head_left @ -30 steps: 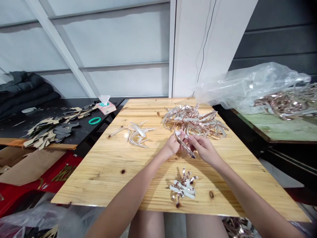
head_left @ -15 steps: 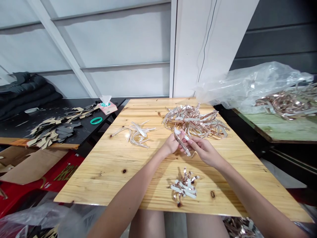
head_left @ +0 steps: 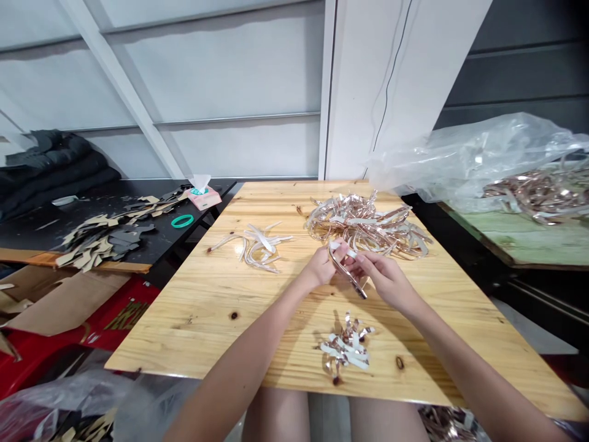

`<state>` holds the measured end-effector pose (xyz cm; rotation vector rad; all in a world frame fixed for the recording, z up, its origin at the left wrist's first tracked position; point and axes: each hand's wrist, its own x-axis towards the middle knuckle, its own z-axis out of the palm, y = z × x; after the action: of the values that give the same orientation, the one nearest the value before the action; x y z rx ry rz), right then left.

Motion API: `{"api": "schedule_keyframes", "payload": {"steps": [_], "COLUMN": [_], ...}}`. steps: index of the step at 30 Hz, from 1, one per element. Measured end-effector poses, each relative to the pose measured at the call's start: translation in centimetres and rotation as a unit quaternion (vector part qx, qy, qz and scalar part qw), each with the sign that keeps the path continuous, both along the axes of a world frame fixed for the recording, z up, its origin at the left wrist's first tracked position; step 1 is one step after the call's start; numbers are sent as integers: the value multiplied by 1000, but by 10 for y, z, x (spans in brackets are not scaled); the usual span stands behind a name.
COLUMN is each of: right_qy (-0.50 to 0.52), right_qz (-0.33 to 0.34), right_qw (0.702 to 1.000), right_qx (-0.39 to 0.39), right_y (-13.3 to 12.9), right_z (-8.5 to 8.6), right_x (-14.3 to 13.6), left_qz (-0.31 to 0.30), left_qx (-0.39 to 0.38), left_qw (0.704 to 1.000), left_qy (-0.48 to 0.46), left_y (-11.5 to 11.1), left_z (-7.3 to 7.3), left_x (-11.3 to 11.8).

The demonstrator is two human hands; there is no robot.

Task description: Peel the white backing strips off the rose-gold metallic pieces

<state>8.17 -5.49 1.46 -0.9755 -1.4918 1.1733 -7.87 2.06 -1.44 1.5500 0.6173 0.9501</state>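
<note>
Between my two hands, over the middle of the wooden table (head_left: 197,331), is a shiny rose-gold strip with a white backing (head_left: 348,277). My left hand (head_left: 321,267) is closed on its upper bend. The fingers of my right hand (head_left: 381,275) pinch the white part on the other side. Just beyond my hands lies a tangled pile of rose-gold and white strips (head_left: 359,215). Nearer to me is a small heap of short strip pieces (head_left: 346,350). A loose bunch of thin whitish strips (head_left: 262,247) rests to the left of my left hand.
On the black table (head_left: 27,230) at the left are dark and tan scraps (head_left: 103,236), a green ring (head_left: 183,221) and a tissue box (head_left: 205,197). At the right, a clear plastic bag (head_left: 483,147) partly covers more strips (head_left: 547,190). A cardboard box (head_left: 69,304) stands at lower left.
The strip's hanging end has swung slightly down and right, and my right fingers have closed in nearer to my left hand. The whole view has shifted a little.
</note>
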Motion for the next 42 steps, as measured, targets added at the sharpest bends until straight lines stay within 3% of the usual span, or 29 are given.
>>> {"api": "schedule_keyframes", "payload": {"steps": [4, 9, 14, 18, 23, 28, 31, 34, 37, 42], "right_qy": [-77, -101, -72, -37, -38, -39, -32, -36, -33, -21], "right_qz": [17, 28, -32, -53, -84, -98, -89, -85, -77, -45], "right_qw": [996, 993, 996, 998, 995, 993, 994, 993, 993, 996], "right_qx": [38, 51, 28, -3, 30, 49, 58, 69, 78, 79], "right_y": [-1, 0, 5, 6, 4, 1, -2, -5, -7, -7], "right_z": [0, -2, -8, -7, -3, -2, 0, 2, 5, 9], "right_x": [3, 6, 7, 7, 7, 8, 8, 8, 8, 9], "left_qz": [-24, -6, 30, 69, 74, 79, 99, 84, 57, -43], "left_qx": [37, 35, 55, 112, 169, 105, 68, 80, 114, 140], "left_qw": [999, 999, 998, 990, 980, 990, 989, 985, 985, 984], "left_qy": [16, 16, 8, 55, 78, 46, 85, 130, 114, 99], "left_y": [4, 5, 0, -10, -19, -15, -13, -19, -30, -43], "left_z": [2, 3, 10, 24, 32, 26, 24, 27, 35, 45], "left_x": [-5, -3, -2, -9, -9, -2, -3, -4, -4, -3]}}
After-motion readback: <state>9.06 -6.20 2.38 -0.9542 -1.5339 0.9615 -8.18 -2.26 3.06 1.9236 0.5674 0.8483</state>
